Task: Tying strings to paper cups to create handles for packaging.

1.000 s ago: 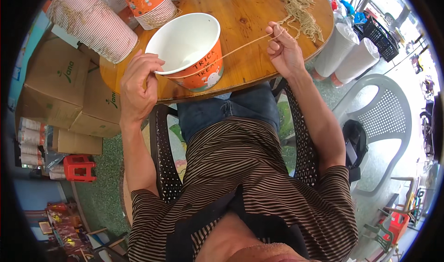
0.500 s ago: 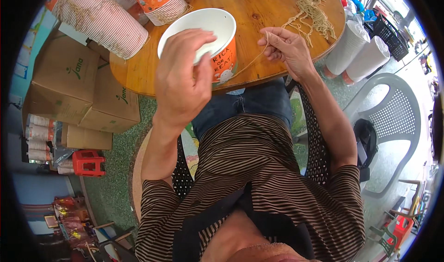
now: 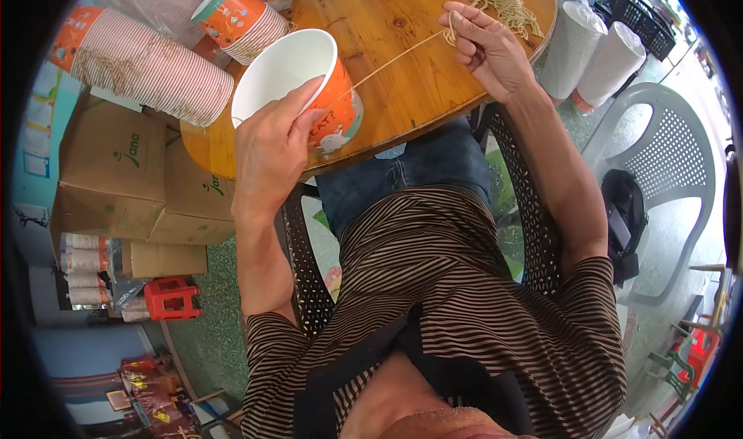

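Note:
A large orange paper bucket with a white inside (image 3: 340, 102) stands tilted near the table's front edge, its mouth facing up and left. My left hand (image 3: 267, 149) grips it at the near left side, fingers along the rim and thumb against the printed wall. A thin tan string (image 3: 402, 56) runs taut from the bucket's side up to my right hand (image 3: 489, 48). That hand is closed, pinching the string between thumb and fingers, with a loop around a finger. Where the string passes behind the bucket is hidden.
On the wooden table (image 3: 387, 21) lie a long stack of nested paper buckets (image 3: 166, 67), a shorter bucket stack (image 3: 244, 25) and a heap of tan strings (image 3: 507, 9). Cardboard boxes (image 3: 112, 149) stand at left; wrapped white stacks (image 3: 573, 48) and a grey chair (image 3: 669, 152) at right.
My left hand has come down from above the bucket onto its near side. The bucket has shifted left. My right hand has drawn the string up and right, and it is now taut.

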A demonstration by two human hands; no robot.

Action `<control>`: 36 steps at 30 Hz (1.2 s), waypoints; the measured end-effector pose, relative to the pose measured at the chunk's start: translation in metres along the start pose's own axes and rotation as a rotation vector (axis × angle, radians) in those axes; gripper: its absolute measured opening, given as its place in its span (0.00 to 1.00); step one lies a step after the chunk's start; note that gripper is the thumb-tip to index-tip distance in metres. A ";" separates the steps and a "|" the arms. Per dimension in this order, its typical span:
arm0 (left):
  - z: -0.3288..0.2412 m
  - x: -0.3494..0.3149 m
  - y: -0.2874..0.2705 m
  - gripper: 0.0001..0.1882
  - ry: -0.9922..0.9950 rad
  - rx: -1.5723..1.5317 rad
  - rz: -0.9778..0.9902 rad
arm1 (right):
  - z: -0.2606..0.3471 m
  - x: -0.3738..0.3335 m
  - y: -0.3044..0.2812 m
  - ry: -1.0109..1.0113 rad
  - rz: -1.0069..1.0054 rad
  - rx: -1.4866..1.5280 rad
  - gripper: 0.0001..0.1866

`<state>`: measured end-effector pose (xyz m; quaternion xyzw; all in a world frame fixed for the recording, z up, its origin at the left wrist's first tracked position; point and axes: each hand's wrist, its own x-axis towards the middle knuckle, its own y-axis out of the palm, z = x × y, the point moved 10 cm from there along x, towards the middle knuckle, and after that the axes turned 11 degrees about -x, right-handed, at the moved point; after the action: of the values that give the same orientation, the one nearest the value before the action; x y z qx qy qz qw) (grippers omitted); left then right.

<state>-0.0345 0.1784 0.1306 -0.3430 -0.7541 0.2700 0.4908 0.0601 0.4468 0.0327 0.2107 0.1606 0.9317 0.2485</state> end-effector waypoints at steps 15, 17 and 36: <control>0.009 -0.021 -0.022 0.12 -0.157 -0.103 0.054 | -0.015 -0.018 0.041 0.137 0.153 -0.010 0.14; -0.014 -0.016 -0.030 0.12 -0.032 -0.101 -0.089 | -0.010 -0.026 0.058 0.177 0.272 -0.017 0.14; -0.082 -0.004 0.031 0.16 0.443 0.150 -0.300 | 0.112 0.032 0.161 -0.218 0.282 0.222 0.11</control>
<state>0.0502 0.2003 0.1358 -0.2408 -0.6488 0.1677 0.7021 0.0237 0.3524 0.2037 0.3565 0.2035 0.9056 0.1069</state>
